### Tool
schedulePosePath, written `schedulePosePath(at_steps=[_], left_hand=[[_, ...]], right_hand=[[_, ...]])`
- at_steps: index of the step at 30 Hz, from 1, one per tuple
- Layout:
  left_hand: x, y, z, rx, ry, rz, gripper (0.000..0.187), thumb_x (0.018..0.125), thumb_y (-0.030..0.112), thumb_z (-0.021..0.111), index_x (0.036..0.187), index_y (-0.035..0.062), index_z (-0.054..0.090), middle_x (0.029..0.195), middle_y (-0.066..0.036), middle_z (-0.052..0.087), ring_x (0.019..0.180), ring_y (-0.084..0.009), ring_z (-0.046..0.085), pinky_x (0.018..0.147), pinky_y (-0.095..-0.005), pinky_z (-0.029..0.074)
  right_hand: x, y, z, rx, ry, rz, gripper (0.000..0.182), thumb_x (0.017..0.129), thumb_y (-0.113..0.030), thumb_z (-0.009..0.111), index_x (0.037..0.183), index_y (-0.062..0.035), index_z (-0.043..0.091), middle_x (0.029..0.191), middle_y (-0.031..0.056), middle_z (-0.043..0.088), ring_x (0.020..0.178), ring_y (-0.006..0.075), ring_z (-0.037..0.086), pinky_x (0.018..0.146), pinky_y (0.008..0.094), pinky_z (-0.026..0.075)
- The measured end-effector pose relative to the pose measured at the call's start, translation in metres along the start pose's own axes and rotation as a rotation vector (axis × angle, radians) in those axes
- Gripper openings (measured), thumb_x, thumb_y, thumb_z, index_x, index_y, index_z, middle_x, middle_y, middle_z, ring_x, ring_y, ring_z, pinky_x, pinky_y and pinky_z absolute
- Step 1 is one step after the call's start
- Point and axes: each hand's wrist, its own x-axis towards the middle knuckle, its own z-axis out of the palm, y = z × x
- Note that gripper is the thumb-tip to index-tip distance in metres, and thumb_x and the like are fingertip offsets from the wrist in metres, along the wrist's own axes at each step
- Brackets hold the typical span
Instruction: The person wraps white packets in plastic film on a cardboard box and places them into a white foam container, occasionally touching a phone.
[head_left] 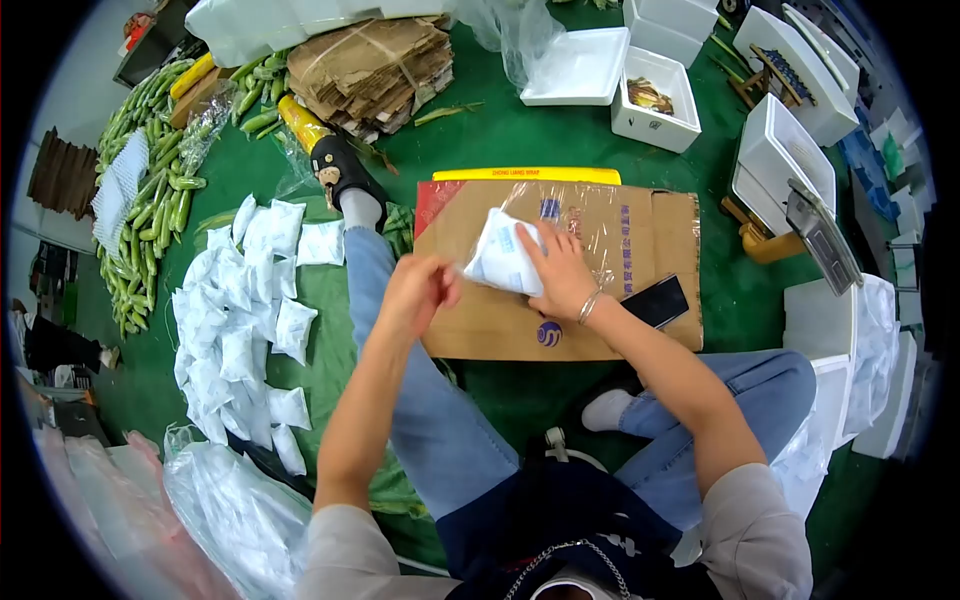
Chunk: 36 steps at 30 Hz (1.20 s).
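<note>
A plump white packet with blue print (500,255), much like an ice pack, lies on a flat cardboard box (470,335). My right hand (560,268) rests over its right side, thumb and fingers spread round it. Just off the packet's left corner is my left hand (422,290), with fingers curled into a pinch; what is between them, if anything, is too small to make out. A black phone (657,302) lies on the cardboard by my right wrist. Many similar white packets (238,350) are heaped on green sheeting to my left.
A yellow strip (525,175) runs along the cardboard's far edge. Flattened cardboard (370,70) is stacked ahead, beside green corn cobs (160,215). White foam boxes (655,125) stand ahead and right, near a scale (820,235). Clear plastic bags (235,510) lie at lower left.
</note>
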Motion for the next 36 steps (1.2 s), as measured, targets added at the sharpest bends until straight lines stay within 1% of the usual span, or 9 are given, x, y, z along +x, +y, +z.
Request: schedulePosePath(at_steps=[2, 6, 10, 12, 16, 19, 22, 27, 36], left_hand=[[0.005, 0.025, 0.008, -0.365, -0.04, 0.049, 0.024, 0.088, 0.016, 0.057, 0.086, -0.0063, 0.066, 0.079, -0.016, 0.069, 0.076, -0.0231, 0.067, 0.068, -0.0303, 0.051], [0.042, -0.006, 0.024, 0.709, -0.067, 0.952, 0.049, 0.082, 0.028, 0.069, 0.116, -0.0059, 0.059, 0.11, -0.023, 0.063, 0.102, -0.0336, 0.061, 0.085, -0.0397, 0.049], [0.058, 0.007, 0.021, 1.151, 0.027, 1.021, 0.057, 0.077, 0.022, 0.067, 0.13, 0.0088, 0.051, 0.109, -0.016, 0.062, 0.097, -0.0338, 0.062, 0.084, -0.0426, 0.05], [0.068, 0.025, 0.015, 1.193, -0.039, 1.005, 0.056, 0.075, 0.021, 0.067, 0.129, 0.0121, 0.052, 0.105, -0.015, 0.062, 0.095, -0.0331, 0.062, 0.082, -0.0423, 0.05], [0.078, 0.034, 0.011, 1.244, -0.162, 1.079, 0.056, 0.071, 0.02, 0.07, 0.125, 0.019, 0.056, 0.097, -0.011, 0.062, 0.09, -0.0322, 0.062, 0.077, -0.0428, 0.051], [0.069, 0.044, 0.006, 1.239, -0.158, 0.981, 0.057, 0.067, 0.02, 0.074, 0.122, 0.0155, 0.058, 0.095, -0.013, 0.064, 0.089, -0.0329, 0.063, 0.076, -0.0444, 0.051], [0.064, 0.047, 0.008, 1.214, -0.259, 0.931, 0.061, 0.064, 0.025, 0.078, 0.12, 0.0099, 0.059, 0.091, -0.018, 0.066, 0.085, -0.0341, 0.064, 0.076, -0.0451, 0.051], [0.011, 0.079, 0.027, 1.088, -0.5, 0.675, 0.05, 0.072, 0.039, 0.074, 0.109, 0.006, 0.065, 0.083, -0.02, 0.067, 0.078, -0.0367, 0.064, 0.072, -0.0434, 0.052], [0.014, 0.016, 0.029, 0.554, -0.803, -0.148, 0.062, 0.093, 0.057, 0.045, 0.114, 0.0023, 0.065, 0.107, -0.016, 0.066, 0.103, -0.0216, 0.057, 0.092, -0.0328, 0.044]], right_hand=[[0.0, -0.001, -0.003, 0.016, -0.03, -0.04, 0.099, 0.056, -0.022, 0.078, 0.142, -0.0072, 0.032, 0.136, 0.0214, 0.037, 0.127, 0.0387, 0.036, 0.107, 0.0474, 0.027], [0.031, 0.035, -0.009, 0.41, -0.183, -0.111, 0.09, 0.057, -0.023, 0.076, 0.138, -0.0047, 0.04, 0.132, 0.0214, 0.047, 0.123, 0.0343, 0.046, 0.104, 0.0423, 0.036], [0.047, 0.046, -0.024, 0.792, -0.365, 0.158, 0.088, 0.059, -0.016, 0.077, 0.136, -0.0006, 0.039, 0.131, 0.0196, 0.05, 0.12, 0.026, 0.05, 0.098, 0.0363, 0.043], [0.015, 0.025, 0.012, 1.043, 0.199, 0.386, 0.092, 0.062, -0.012, 0.079, 0.139, 0.0014, 0.031, 0.134, 0.0205, 0.046, 0.121, 0.0269, 0.048, 0.098, 0.0359, 0.042], [-0.049, -0.022, 0.009, -0.068, 0.316, 0.357, 0.093, 0.061, -0.021, 0.084, 0.137, -0.0004, 0.034, 0.13, 0.0216, 0.046, 0.117, 0.0405, 0.045, 0.099, 0.0464, 0.036], [-0.083, 0.014, 0.003, 0.273, 0.427, 0.386, 0.027, 0.075, -0.015, 0.074, 0.094, 0.0007, 0.066, 0.086, 0.0139, 0.062, 0.08, 0.0324, 0.059, 0.073, 0.0409, 0.047], [-0.069, 0.021, -0.058, 0.384, 0.543, 0.681, 0.018, 0.086, -0.015, 0.068, 0.086, 0.0027, 0.067, 0.072, 0.008, 0.064, 0.063, 0.0116, 0.059, 0.06, 0.0275, 0.048], [0.012, 0.026, -0.108, 0.265, 0.381, 0.452, 0.019, 0.077, -0.016, 0.066, 0.085, 0.0003, 0.07, 0.068, 0.014, 0.066, 0.059, 0.0217, 0.064, 0.058, 0.0315, 0.051], [-0.113, -0.079, -0.046, 0.053, -0.055, -0.105, 0.083, 0.07, -0.018, 0.073, 0.135, 0.0105, 0.031, 0.137, 0.029, 0.037, 0.128, 0.0405, 0.038, 0.107, 0.0444, 0.032]])
